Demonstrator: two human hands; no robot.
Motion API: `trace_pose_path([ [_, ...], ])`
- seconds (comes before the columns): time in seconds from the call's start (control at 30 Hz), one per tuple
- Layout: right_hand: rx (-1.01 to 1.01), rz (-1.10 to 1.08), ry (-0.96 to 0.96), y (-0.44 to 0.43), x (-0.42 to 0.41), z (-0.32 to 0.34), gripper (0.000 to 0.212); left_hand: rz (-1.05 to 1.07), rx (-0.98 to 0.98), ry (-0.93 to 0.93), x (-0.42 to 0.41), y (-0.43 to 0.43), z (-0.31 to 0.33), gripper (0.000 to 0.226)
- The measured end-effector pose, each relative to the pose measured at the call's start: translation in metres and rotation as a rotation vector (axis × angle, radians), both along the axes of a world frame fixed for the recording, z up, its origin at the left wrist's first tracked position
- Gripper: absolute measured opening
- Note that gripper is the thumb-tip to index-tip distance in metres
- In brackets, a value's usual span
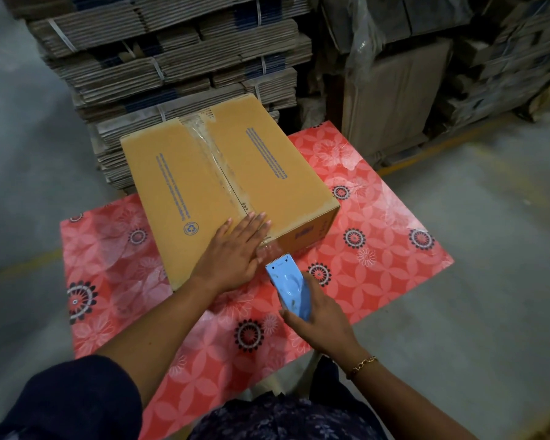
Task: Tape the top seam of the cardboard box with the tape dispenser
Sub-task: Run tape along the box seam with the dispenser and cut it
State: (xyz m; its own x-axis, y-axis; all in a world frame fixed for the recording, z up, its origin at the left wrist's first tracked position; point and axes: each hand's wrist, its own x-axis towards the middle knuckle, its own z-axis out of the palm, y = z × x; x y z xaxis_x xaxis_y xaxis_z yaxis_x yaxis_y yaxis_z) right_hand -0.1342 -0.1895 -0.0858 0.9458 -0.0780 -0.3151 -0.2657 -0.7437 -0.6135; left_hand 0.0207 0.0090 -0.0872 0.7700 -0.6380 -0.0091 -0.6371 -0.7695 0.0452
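Note:
A brown cardboard box (204,173) with blue print lies closed on a red flowered mat (378,223). Clear tape (218,163) runs along its top seam from the far edge to the near edge and over the near corner. My left hand (235,252) lies flat, fingers together, on the box's near top edge over the seam's end. My right hand (318,319) grips a light blue tape dispenser (288,285) just in front of the box's near side, with its toothed blade pointing at the box. A thin strip of clear tape seems to stretch between blade and box.
Tall stacks of strapped flat cardboard (178,58) stand right behind the box. More cartons and wrapped pallets (426,74) fill the back right. Grey concrete floor (489,249) surrounds the mat, with a yellow line at the right.

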Motion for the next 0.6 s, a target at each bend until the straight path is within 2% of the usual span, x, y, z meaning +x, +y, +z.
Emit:
trace_pose_path([
  [0.13,-0.048,-0.039,0.024,0.002,0.003,0.006,0.087,-0.016,0.015,0.009,0.001,0.001,0.000,0.081],
  [0.4,-0.093,0.019,0.066,-0.003,0.011,0.034,0.074,0.008,-0.004,-0.011,-0.001,0.000,-0.005,0.065],
  [0.5,-0.116,0.012,0.167,-0.002,0.035,0.045,0.065,0.009,-0.002,-0.030,-0.002,-0.003,-0.004,0.063],
  [0.6,0.003,0.031,0.393,-0.003,0.064,0.043,0.040,0.012,0.017,-0.036,-0.003,-0.002,-0.002,0.064],
])
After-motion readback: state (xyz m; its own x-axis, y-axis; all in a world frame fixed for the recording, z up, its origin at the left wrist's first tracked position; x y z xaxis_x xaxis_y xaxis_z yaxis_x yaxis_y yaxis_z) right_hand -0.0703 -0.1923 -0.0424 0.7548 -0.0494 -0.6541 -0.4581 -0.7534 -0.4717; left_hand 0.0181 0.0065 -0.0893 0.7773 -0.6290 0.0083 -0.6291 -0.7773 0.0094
